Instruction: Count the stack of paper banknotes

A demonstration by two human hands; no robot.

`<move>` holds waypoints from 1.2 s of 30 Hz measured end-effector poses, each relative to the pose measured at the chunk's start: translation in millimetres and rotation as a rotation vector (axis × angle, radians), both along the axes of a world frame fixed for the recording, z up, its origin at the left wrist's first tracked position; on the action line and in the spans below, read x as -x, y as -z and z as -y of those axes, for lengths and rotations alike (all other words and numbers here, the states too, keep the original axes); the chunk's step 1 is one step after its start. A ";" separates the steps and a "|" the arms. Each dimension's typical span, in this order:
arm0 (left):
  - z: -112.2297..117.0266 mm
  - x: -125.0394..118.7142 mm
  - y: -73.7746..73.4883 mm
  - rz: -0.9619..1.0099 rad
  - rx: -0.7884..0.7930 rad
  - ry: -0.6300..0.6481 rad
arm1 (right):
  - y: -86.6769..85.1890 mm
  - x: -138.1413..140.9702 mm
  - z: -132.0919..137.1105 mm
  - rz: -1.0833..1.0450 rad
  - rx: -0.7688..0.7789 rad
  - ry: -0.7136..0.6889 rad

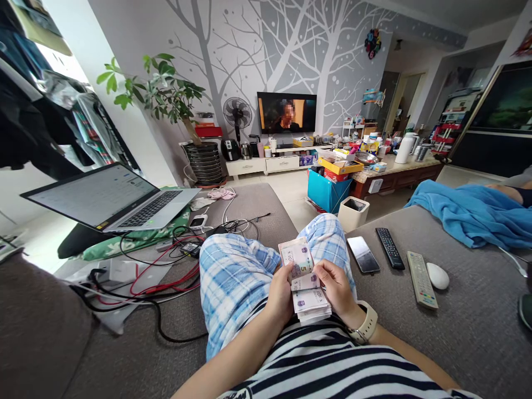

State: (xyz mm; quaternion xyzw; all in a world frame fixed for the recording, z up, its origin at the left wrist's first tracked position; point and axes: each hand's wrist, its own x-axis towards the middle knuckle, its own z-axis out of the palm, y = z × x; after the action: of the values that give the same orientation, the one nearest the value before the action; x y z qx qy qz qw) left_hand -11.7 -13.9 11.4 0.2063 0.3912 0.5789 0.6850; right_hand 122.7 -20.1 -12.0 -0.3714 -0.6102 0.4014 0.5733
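The left grip [282, 291] is clamped on a stack of notes [311, 302], thumb on top; the right grip [336, 285] has thumb and forefinger pinched together on the edge of the upper notes. The stack lies between the two grips, over the lap in checked trousers [230, 277], its upper part bent away from its lower end. A watch [364, 322] circles the wrist behind the right grip. Right of that grip, on the sofa [465, 332], lie a phone [363, 255], a black remote [389, 248], a grey remote [422, 280] and, touching or just beside it, a mouse [438, 276]. Left of the left grip are tangled cables [190, 277], with an open laptop [152, 210] beyond. Well ahead of both grips stand a bin [346, 217], a blue box [326, 191] and a cluttered bench [399, 180].
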 end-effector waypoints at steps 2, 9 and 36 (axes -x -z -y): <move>-0.7 -0.4 0.9 0.016 0.007 0.003 | 0.6 0.0 -0.8 -0.009 0.001 -0.001; -5.4 -0.4 7.4 0.024 -0.006 0.000 | -5.8 3.2 2.6 -0.068 0.020 -0.070; -3.7 -0.1 7.2 0.028 -0.086 0.044 | 1.6 2.3 -9.9 -0.002 0.108 0.220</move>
State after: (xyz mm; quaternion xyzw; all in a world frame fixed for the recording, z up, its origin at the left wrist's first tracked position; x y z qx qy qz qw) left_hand -11.6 -10.2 4.2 0.2360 0.3519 0.5826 0.6936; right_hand 120.3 -10.2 -13.6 -0.4663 -0.5427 0.3686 0.5935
